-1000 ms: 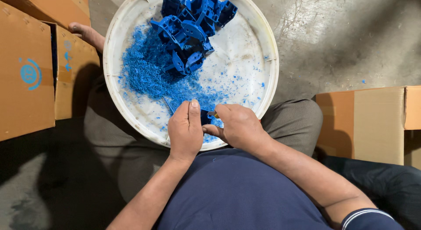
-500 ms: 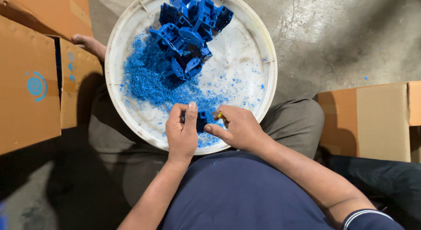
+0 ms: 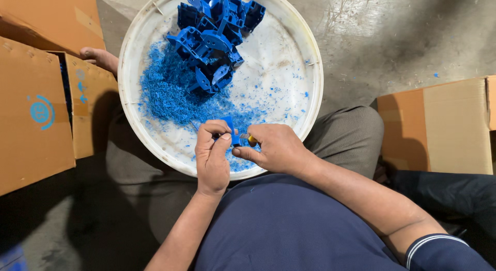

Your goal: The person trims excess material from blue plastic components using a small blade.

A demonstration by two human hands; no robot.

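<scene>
Fingers of the left hand (image 3: 212, 160) pinch a small blue plastic part (image 3: 230, 130) over the near edge of the white basin (image 3: 310, 103). Just right, the right hand (image 3: 274, 149) grips a yellow-handled tool (image 3: 251, 140) against it. Blue shavings (image 3: 165, 92) and piled blue parts (image 3: 214, 28) lie farther off; cardboard boxes (image 3: 36, 116) flank both sides.

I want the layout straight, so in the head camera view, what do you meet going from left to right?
Cardboard box with a blue mark → left hand → small blue part → right hand → cardboard box on the floor.
</scene>
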